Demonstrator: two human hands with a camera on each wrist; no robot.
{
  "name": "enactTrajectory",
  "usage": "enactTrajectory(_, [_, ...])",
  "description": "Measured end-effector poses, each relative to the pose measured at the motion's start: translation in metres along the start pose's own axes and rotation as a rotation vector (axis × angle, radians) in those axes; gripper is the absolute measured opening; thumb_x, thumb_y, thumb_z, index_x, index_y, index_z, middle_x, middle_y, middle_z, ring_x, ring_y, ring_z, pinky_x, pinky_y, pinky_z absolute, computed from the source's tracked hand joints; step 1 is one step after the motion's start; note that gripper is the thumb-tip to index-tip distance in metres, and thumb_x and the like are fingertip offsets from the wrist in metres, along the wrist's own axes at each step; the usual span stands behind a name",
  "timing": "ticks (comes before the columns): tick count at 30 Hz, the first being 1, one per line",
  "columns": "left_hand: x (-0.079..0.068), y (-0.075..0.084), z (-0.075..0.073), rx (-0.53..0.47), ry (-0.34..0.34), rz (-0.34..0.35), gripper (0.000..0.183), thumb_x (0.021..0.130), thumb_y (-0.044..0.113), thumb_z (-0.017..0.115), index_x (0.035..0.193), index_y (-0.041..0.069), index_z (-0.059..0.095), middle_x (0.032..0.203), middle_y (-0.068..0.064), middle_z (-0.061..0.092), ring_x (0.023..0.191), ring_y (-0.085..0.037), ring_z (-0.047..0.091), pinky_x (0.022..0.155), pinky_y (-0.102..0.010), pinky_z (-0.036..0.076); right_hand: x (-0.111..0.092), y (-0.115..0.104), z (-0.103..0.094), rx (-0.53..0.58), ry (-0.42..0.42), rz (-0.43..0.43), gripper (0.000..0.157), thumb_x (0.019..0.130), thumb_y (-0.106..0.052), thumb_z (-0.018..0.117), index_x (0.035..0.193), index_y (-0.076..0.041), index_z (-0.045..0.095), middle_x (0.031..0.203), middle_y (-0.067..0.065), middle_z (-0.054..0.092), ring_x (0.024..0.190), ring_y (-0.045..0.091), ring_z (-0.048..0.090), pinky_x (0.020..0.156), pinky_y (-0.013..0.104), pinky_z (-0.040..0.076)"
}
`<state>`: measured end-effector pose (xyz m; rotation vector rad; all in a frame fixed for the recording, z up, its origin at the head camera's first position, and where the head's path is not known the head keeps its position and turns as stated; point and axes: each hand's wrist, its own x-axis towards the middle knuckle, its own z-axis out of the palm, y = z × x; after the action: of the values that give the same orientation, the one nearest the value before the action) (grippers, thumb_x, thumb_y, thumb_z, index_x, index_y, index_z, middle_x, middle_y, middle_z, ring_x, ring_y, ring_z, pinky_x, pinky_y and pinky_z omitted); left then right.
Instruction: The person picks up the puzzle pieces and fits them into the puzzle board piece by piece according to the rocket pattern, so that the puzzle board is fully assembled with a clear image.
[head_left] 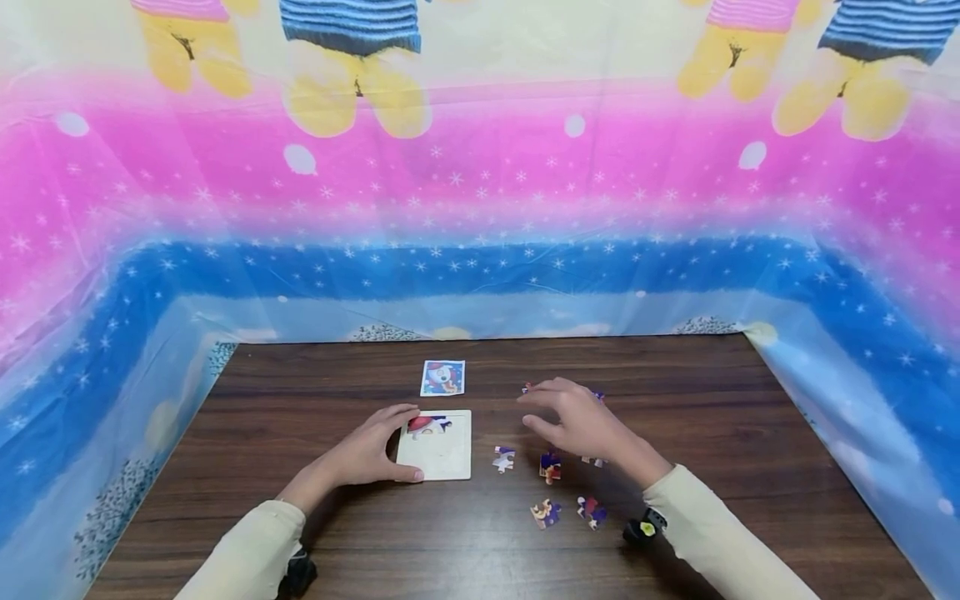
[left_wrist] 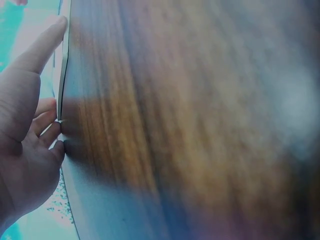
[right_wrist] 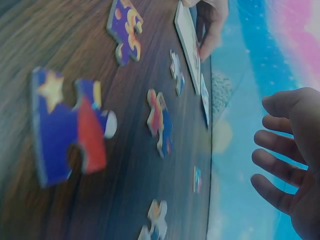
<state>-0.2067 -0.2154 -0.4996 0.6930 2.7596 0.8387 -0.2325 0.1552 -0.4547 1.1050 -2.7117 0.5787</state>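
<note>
A square cream puzzle tray [head_left: 435, 454] lies flat on the table, with joined puzzle pieces [head_left: 429, 426] showing red, white and purple along its top. My left hand [head_left: 371, 450] holds the tray by its left side, thumb at the near edge and fingers at the far corner. In the left wrist view, the thumb and fingertips [left_wrist: 61, 21] meet the tray's thin edge. Above the loose pieces hovers my right hand [head_left: 581, 421], fingers loosely spread and holding nothing. Beneath and around it lie a white-and-purple piece [head_left: 504, 459], an orange-and-purple piece [head_left: 551, 467] and several others, some partly hidden.
A small picture card [head_left: 442, 377] of a red-hatted figure lies beyond the tray. Nearer the front are a yellow-and-purple piece [head_left: 546, 513] and a red-and-purple piece [head_left: 592, 512] with a star. A printed cloth [head_left: 480, 275] surrounds the back and sides of the wooden table [head_left: 315, 392].
</note>
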Motion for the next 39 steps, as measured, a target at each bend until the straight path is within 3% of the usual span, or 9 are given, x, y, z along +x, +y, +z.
enactTrajectory(8, [0.001, -0.001, 0.001, 0.004, 0.000, -0.001, 0.102, 0.079, 0.057, 0.083, 0.155, 0.003, 0.042, 0.160, -0.015, 0.037, 0.148, -0.037, 0.034, 0.112, -0.058, 0.037, -0.023, 0.016, -0.008, 0.006, 0.038, 0.043, 0.033, 0.099, -0.032, 0.069, 0.126, -0.014, 0.074, 0.121, 0.002, 0.072, 0.112, 0.020, 0.066, 0.092, 0.045, 0.056])
enactTrajectory(18, [0.001, 0.000, 0.001, -0.001, -0.004, -0.006, 0.102, 0.079, 0.057, 0.083, 0.155, 0.003, 0.042, 0.161, -0.015, 0.037, 0.148, -0.037, 0.034, 0.112, -0.059, 0.037, -0.047, 0.033, -0.014, 0.003, 0.068, 0.089, 0.033, 0.098, -0.030, 0.071, 0.126, -0.013, 0.074, 0.122, 0.006, 0.071, 0.113, 0.024, 0.067, 0.092, 0.048, 0.056])
enactTrajectory(25, [0.001, 0.001, 0.001, 0.002, -0.003, -0.002, 0.102, 0.079, 0.056, 0.084, 0.155, 0.003, 0.042, 0.160, -0.015, 0.037, 0.148, -0.037, 0.034, 0.112, -0.058, 0.037, -0.059, 0.040, -0.017, -0.001, 0.082, 0.095, 0.031, 0.098, -0.028, 0.072, 0.124, -0.011, 0.075, 0.123, 0.009, 0.072, 0.119, 0.029, 0.065, 0.096, 0.053, 0.053])
enactTrajectory(39, [0.001, 0.001, 0.000, 0.001, -0.003, -0.010, 0.102, 0.079, 0.057, 0.083, 0.155, 0.003, 0.042, 0.161, -0.015, 0.037, 0.148, -0.038, 0.033, 0.112, -0.059, 0.037, -0.076, 0.047, -0.013, -0.044, 0.111, 0.097, 0.031, 0.097, -0.027, 0.073, 0.123, -0.011, 0.075, 0.121, 0.007, 0.073, 0.113, 0.027, 0.067, 0.092, 0.050, 0.055])
